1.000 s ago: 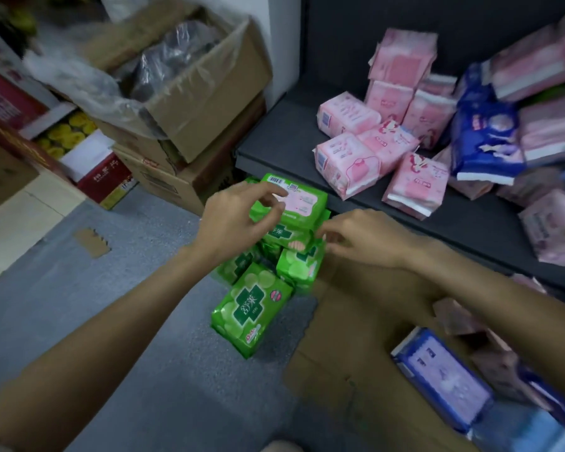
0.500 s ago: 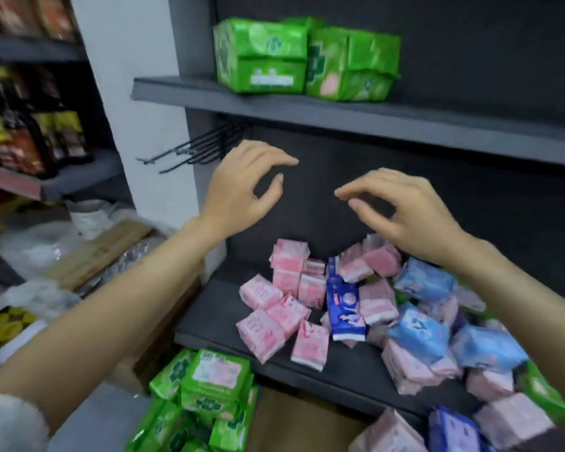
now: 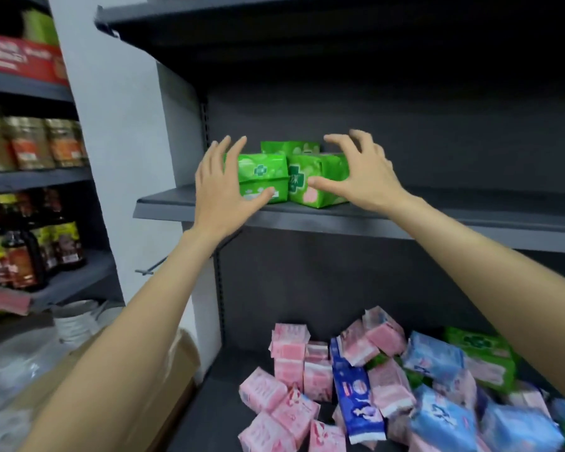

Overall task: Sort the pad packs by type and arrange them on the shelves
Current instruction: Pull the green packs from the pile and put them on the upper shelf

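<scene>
1. Green pad packs [image 3: 276,172] sit clustered at the left end of the middle shelf [image 3: 437,220].
2. My left hand [image 3: 224,190]: fingers spread wide at the packs' left side, holding nothing.
3. My right hand [image 3: 361,172]: fingers spread wide over the right pack, no grip.
4. Mixed pink and blue packs [image 3: 366,396] are piled on the bottom shelf.
5. Bottles [image 3: 30,239] stand on the left rack.

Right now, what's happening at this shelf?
A person is sorting pad packs. Both hands are spread open around the green packs on the middle shelf: the left hand at the left pack, the right hand over the right one, neither clearly gripping. A mixed heap of pink packs, light blue packs and a dark blue pack waits unsorted on the lower shelf.
</scene>
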A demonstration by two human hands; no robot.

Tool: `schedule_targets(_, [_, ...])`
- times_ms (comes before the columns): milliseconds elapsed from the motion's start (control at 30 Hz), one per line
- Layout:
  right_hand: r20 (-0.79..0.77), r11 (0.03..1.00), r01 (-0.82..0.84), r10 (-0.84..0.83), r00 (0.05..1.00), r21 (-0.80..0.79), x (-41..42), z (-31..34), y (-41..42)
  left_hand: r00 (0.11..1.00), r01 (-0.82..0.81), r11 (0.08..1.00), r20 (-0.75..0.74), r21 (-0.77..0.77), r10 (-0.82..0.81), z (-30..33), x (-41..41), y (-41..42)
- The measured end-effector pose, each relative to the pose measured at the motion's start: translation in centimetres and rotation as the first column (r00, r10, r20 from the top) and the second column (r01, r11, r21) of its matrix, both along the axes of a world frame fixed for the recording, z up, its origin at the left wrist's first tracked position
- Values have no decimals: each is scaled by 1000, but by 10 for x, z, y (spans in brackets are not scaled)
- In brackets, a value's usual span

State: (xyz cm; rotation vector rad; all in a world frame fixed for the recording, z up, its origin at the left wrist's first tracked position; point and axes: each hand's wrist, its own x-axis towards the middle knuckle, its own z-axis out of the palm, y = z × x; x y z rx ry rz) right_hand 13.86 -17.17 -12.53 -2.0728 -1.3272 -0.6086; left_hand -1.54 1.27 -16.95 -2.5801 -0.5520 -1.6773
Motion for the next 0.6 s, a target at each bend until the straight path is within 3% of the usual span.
schedule_targets(267, [-165, 962, 57, -104, 981, -269, 50, 19, 59, 974, 150, 988, -179, 49, -139, 22, 12, 44])
schedule_targets(400, [-154, 999, 39, -44, 987, -34, 50, 8, 62, 968, 209, 973, -160, 94, -192, 17, 10, 59])
schedule_targets(600, [-96, 970, -21, 46, 994, 243, 9, -4, 30, 969, 170, 981, 165, 93, -184, -1, -20, 30])
